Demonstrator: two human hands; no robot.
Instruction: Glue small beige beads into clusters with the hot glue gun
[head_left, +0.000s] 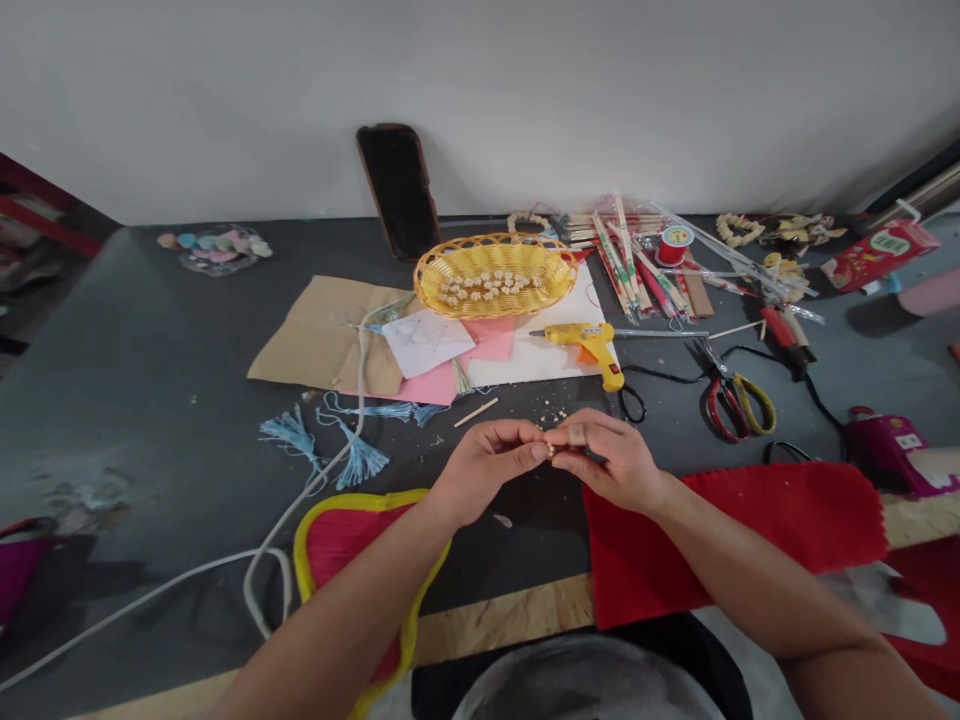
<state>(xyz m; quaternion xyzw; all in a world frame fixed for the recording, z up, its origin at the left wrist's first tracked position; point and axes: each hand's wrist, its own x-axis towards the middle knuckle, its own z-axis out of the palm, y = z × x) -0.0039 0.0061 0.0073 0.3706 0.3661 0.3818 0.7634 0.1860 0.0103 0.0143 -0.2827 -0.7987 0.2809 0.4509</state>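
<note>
Near the table's front edge, my left hand (491,465) and my right hand (609,462) meet at their fingertips. Between them is a small pale piece (551,450), pinched by both hands and partly covered by the fingers. My right hand wears a ring. Just beyond my hands lie small pale crumbs (555,415) and a short wooden stick (476,412). A yellow glue gun (592,345) rests farther back on white paper. Behind it, a yellow woven basket (559,290) holds several small pale flower-like pieces (491,287).
A phone (400,190) leans on the wall. Blue tassels (361,462) and a white cable (300,500) lie left. Scissors (739,400), wrapped sticks (626,260) and a red spool (673,246) are right. Red felt (787,510) lies under my right forearm, pink-and-yellow cloth (337,545) under the left.
</note>
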